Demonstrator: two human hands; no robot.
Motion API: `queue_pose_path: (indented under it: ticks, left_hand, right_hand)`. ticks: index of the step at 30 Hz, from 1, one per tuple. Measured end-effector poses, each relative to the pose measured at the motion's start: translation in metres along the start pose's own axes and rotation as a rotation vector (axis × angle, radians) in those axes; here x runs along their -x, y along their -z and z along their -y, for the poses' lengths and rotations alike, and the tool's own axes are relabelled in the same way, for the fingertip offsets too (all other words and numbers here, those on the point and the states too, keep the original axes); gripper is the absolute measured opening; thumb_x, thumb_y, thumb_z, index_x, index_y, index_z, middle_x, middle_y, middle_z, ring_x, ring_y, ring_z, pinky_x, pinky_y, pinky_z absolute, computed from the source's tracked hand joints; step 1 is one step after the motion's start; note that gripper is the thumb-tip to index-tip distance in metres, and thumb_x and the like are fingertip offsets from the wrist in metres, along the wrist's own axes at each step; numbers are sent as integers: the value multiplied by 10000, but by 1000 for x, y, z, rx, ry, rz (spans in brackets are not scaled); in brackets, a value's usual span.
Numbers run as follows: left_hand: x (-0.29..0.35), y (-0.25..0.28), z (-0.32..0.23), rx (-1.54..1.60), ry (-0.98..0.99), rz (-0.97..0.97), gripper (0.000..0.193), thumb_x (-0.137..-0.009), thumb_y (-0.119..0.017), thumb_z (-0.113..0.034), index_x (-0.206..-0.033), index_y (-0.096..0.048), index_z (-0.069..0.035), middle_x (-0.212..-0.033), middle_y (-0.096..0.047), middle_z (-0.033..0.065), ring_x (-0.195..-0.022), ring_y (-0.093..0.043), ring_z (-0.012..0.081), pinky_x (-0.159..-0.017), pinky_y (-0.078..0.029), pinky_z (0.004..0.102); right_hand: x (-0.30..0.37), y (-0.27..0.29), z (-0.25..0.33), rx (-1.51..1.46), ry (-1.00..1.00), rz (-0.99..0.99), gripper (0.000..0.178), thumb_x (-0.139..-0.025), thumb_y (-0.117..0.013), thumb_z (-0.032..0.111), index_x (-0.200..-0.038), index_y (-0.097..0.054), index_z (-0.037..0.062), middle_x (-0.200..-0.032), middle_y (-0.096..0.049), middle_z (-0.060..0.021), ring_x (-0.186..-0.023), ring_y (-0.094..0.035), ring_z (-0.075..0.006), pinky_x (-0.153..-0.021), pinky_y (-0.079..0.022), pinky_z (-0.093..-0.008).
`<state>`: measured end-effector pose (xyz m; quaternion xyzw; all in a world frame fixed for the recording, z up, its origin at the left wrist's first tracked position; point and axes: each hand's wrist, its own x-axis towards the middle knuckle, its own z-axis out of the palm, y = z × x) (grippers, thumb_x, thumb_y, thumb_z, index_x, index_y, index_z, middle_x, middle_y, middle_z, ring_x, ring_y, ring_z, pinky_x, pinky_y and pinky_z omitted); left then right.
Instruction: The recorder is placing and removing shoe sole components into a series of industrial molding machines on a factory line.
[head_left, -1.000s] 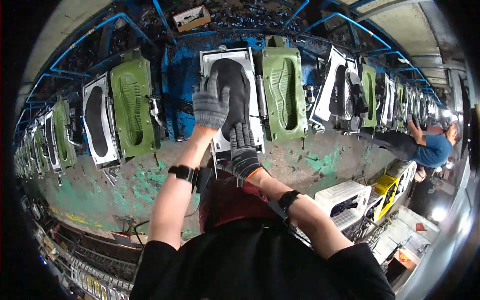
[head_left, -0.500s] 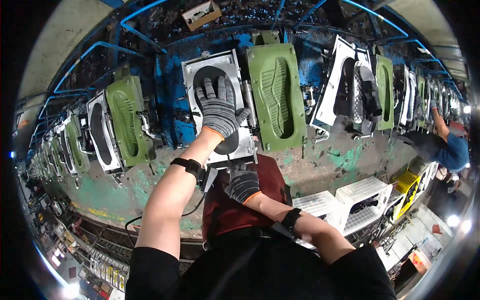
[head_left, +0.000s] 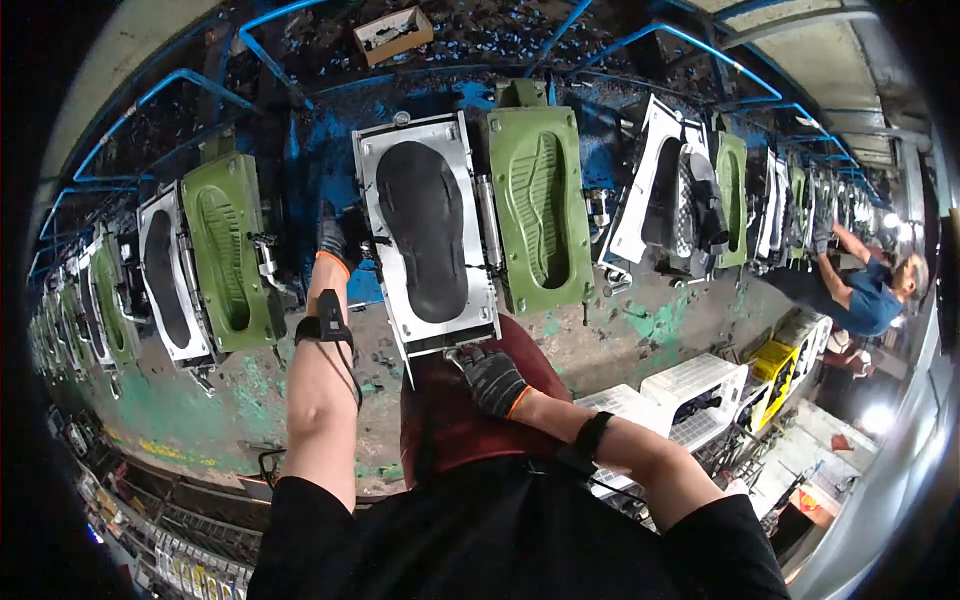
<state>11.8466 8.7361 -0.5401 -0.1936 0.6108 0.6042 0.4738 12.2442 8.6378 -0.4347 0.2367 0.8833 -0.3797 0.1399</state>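
A silver shoe-sole mould plate (head_left: 460, 240) lies in front of me, with a black sole-shaped piece (head_left: 422, 235) in its middle. Hinged along its right side is a green mould half (head_left: 575, 215) with a ribbed, sole-shaped hollow. My gloved right hand (head_left: 488, 378) is closed around the metal bar handle (head_left: 432, 350) at the plate's near end. Beside the plate's left edge is my gloved left hand (head_left: 342, 235), low against the dark gap there. Its fingers are mostly lost in shadow, so whether it grips anything does not show.
Similar open moulds line both sides, including a green one (head_left: 225, 250) at left and a silver one (head_left: 650, 190) at right. Blue rails (head_left: 160, 90) run behind. White crates (head_left: 690, 400) stand at lower right. A co-worker in a blue shirt (head_left: 865, 300) reaches toward moulds farther right.
My left hand has left the black sole piece and moved to the plate's left side. The plate's near end shifts slightly toward me. My right hand stays at the near end, moved slightly down.
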Motion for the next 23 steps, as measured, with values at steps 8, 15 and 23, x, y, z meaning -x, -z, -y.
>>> queue_pose_path:
  ticks: [8,15,23]
  left_hand:
    - [32,135,105,-987,-730,-569,526,-1049,-477,-426,-1290,-624,17,-1250,-685,214,-1116,-639,393,-1007,-495,459]
    - [237,-168,169,-1483,-1490,-46,426,-876,-742,-256,-1251,-647,-78,-1305,-593,175,-1228,-540,398,-1079,-396,570]
    - [306,-477,441,-1799,-1419,603,1146,-760,-766,-563,-1613,-250,0,-1660,-316,186,-1525,-287,416,-1202,-189,707]
  right_hand:
    - [-18,41,-54,-92,385,79,546,-918,-591,237,-1434,-555,62,-1420,-574,-238,-1254,-588,-388,-1039,-501,-507]
    - [107,97,-153,-737,-192,-691,287,-952,-718,313,-1040,-734,41,-907,-744,-155,-781,-709,-307,-693,-551,-407]
    - [247,181,-411,-263,-1025,-1259,511,-890,-797,287,-1258,-634,-28,-1046,-732,-194,-947,-699,-345,-914,-540,-449]
